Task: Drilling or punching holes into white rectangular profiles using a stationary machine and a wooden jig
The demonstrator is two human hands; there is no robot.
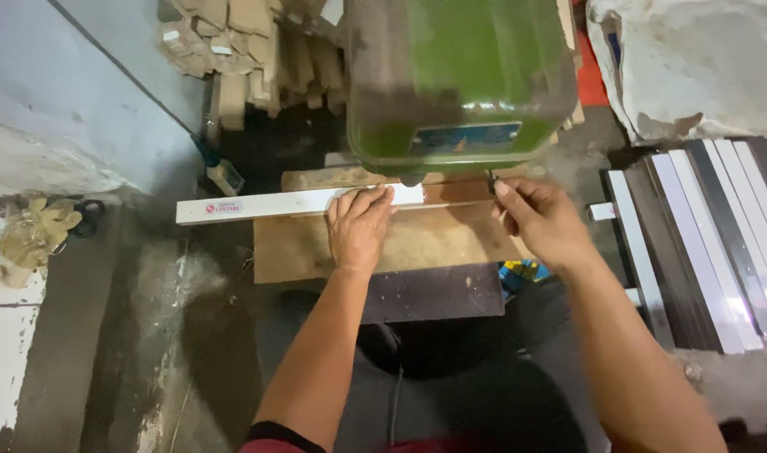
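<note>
A long white strip (266, 204) lies across a wooden work board (417, 243) under a green machine (459, 75). My left hand (360, 225) presses flat on the strip's right part, fingers spread over it. My right hand (541, 220) is at the right of the machine, fingers pinched on a small dark lever or pin (490, 180) just under the green housing. The strip's right end stops near the machine's underside.
A stack of white and dark strips (711, 243) lies at the right. Cut wooden offcuts (258, 50) are piled behind the machine at the left. A crumpled cloth (31, 235) lies on the floor at the far left, and a white sack (694, 59) at the top right.
</note>
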